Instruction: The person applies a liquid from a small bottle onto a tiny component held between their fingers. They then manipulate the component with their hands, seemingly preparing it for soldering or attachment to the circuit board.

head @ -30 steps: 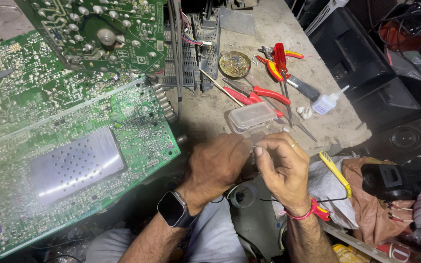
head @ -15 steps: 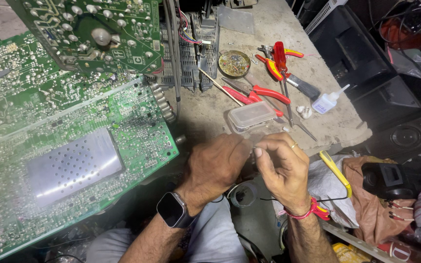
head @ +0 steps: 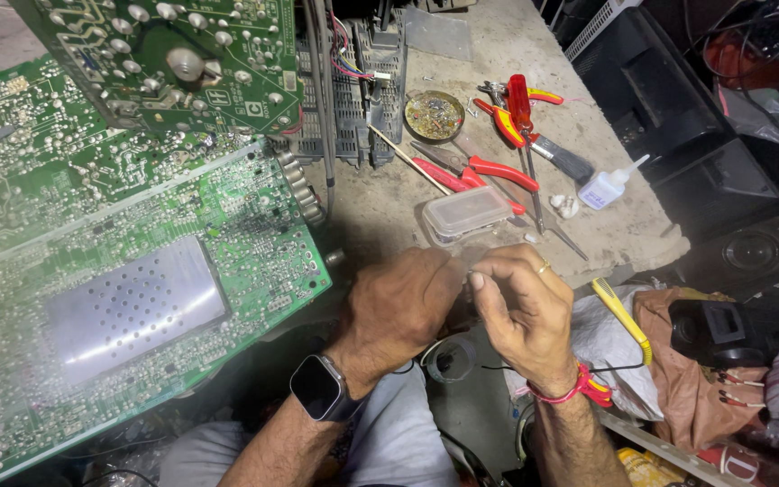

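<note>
Hands meet at the near edge of the table (head: 389, 212), fingers curled inward toward each other. The left hand (head: 403, 302), a dark smartwatch (head: 322, 388) on its wrist, is closed in a loose fist; the right hand (head: 525, 311), with a ring and red wrist thread, pinches thumb to fingertips, though whatever either grip holds is too small or hidden to tell. Just beyond the knuckles lies a clear plastic box (head: 466, 214). Farther back rest red-handled pliers (head: 475, 171), a red screwdriver (head: 523, 113), a round tin of small parts (head: 434, 114) and a small glue bottle (head: 608, 187). A large green circuit board (head: 128, 298) fills the left side.
</note>
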